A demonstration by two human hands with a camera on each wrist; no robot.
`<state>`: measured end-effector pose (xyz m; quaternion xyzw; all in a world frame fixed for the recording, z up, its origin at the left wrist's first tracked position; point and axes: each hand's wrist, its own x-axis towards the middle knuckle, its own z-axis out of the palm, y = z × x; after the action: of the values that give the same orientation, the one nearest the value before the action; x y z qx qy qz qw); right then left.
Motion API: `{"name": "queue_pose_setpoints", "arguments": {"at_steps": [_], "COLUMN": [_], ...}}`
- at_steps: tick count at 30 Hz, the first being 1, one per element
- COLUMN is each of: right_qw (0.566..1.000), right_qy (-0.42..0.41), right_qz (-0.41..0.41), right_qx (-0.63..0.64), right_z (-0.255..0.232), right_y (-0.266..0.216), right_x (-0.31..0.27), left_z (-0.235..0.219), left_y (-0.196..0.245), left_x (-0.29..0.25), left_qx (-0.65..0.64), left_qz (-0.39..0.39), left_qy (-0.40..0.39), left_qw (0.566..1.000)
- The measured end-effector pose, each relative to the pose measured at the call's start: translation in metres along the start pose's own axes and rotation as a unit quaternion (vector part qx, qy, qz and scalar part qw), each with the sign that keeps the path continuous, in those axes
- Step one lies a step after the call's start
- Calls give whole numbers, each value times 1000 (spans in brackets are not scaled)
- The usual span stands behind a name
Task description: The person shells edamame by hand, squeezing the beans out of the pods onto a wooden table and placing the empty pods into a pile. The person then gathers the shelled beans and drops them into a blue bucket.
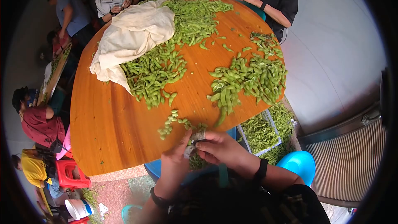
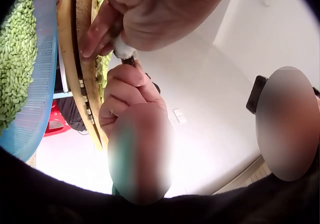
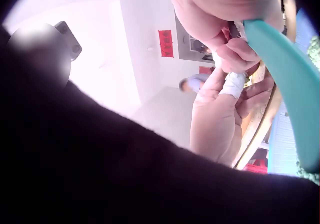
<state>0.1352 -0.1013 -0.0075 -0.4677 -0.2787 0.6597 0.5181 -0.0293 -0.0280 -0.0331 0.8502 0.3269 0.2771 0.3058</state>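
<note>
We find both hands meeting at the near edge of the round wooden table [image 1: 107,132]. The left hand [image 1: 176,161] has a taped thumb and pinches a small dark item we cannot identify. The right hand [image 1: 222,149] curls around a teal-handled tool [image 3: 280,58], handle pointing toward the body. A short row of shelled green beans [image 1: 172,122] lies on the table just beyond the fingertips.

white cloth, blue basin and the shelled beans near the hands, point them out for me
white cloth [image 1: 137,33], head view, middle of the crumpled fabric
blue basin [image 2: 37,98], left wrist view, its mesh wall
shelled beans [image 1: 170,123], head view, centre of the small loose cluster
</note>
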Motion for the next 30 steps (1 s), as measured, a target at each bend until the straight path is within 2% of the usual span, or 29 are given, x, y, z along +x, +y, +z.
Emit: {"name": "queue_pose_setpoints", "arguments": {"at_steps": [4,6,7,9,10,12,13,15,16,18,19,20,22,23,25,26,28,29,30], "right_qw": [999,998,998,999,999,1000,1000,995,995,988,986,987,987,987,978,978,974,974,962], "right_qy": [7,-2,-2,0,-1,12,11,49,47,121,130,130,131,129,158,157,159,158,161], "right_qz": [30,21,21,2,3,-26,-25,-92,-92,-89,-95,-95,-93,-93,-131,-131,-154,-153,-188], "right_qx": [31,52,52,36,35,10,9,-5,-6,36,31,30,-3,-5,-27,-28,-58,-59,-120], "right_z": [0,-1,0,2,3,4,6,10,10,8,1,-1,-1,-2,-2,-1,-1,0,1], "right_y": [-2,0,-1,-3,-3,-3,-1,4,1,-7,-4,-4,-4,-2,2,3,4,6,9], "right_x": [0,1,1,0,-1,-1,0,1,0,-5,-5,-6,-9,-8,-4,-4,-5,-5,-5], "left_z": [-5,-8,-10,-12,-9,2,6,12,9,1,-8,-12,-16,-15,-12,-11,-8,-8,-9], "left_y": [1,4,5,6,7,12,13,14,17,25,17,15,10,9,9,10,13,18,18], "left_x": [1,1,1,0,0,-2,-1,4,8,20,24,26,20,17,11,8,4,5,5], "left_qx": [-85,-317,-318,-429,-430,-348,-348,-370,-370,-442,-405,-420,-399,-399,-400,-400,-324,-367,-368], "left_qz": [-48,-106,-107,-173,-173,-88,-88,-117,-116,-134,-123,-129,-168,-168,-181,-181,-194,-219,-219], "left_qy": [-40,-68,-68,-85,-84,2,4,107,109,219,220,223,160,162,65,66,-18,-26,-25], "left_qw": [994,940,940,882,882,933,933,915,915,859,879,870,887,887,896,896,926,904,903]}}
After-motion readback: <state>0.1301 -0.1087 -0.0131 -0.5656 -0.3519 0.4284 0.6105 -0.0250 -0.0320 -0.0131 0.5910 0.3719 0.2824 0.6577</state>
